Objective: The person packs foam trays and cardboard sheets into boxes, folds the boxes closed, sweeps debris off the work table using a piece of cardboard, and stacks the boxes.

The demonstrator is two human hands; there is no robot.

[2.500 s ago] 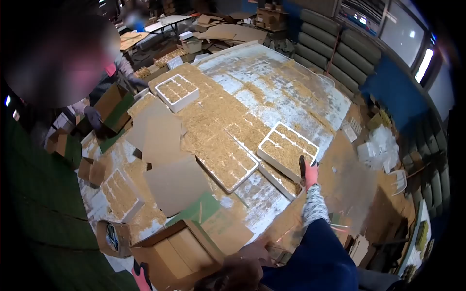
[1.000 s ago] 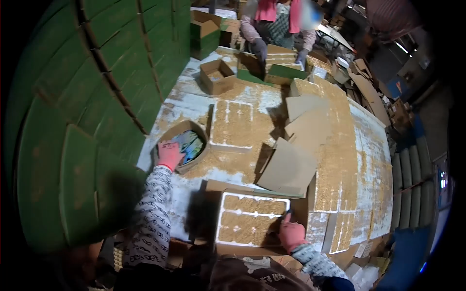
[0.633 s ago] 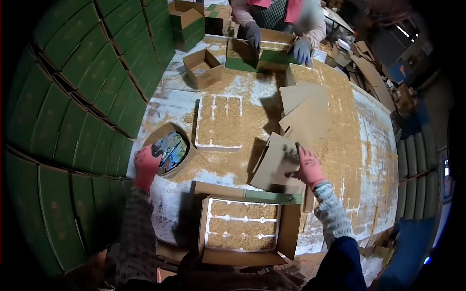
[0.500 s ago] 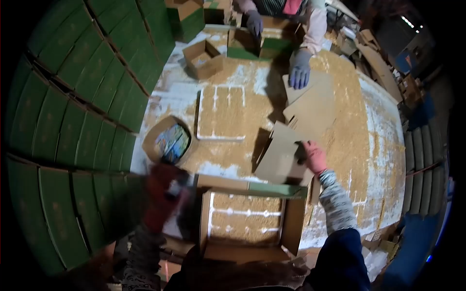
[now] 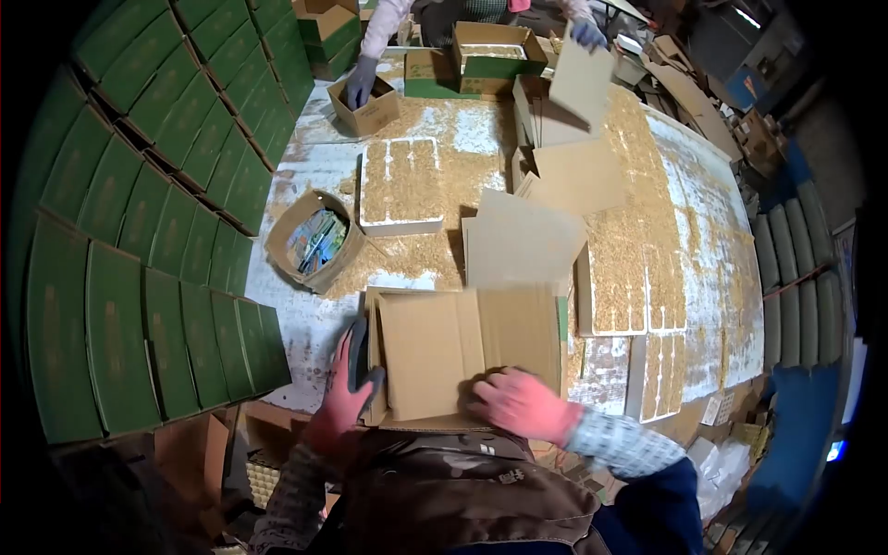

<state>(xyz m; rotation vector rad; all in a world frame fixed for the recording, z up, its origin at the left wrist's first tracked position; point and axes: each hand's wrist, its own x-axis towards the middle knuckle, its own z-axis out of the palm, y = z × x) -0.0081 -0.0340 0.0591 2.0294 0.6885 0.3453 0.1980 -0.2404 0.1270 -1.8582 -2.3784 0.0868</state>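
Observation:
An open cardboard box [image 5: 562, 319] stands at the near edge of the table, with brown cardboard [image 5: 430, 351] covering its contents. My left hand [image 5: 347, 388], in a pink glove with dark fingertips, grips the box's left side between thumb and fingers. My right hand [image 5: 523, 405] lies on the cardboard near the front edge, its fingers curled and pressed together. Just beyond the box are loose grey-brown cardboard sheets [image 5: 523, 240]. A round-cornered carton [image 5: 324, 276] holding colourful packets sits to the left.
White-rimmed trays of yellowish grainy material [image 5: 402, 225] lie on the table [image 5: 606, 370]. Green boxes [image 5: 176, 370] are stacked at left. Across the table, a co-worker's gloved hand [image 5: 361, 81] is in a small carton [image 5: 375, 116]; the other [image 5: 587, 35] holds a cardboard sheet [image 5: 581, 83].
Cardboard now covers the grainy tray in the near box. My left hand has come to the box's left side, my right hand down onto the cardboard. The co-worker has lifted a sheet.

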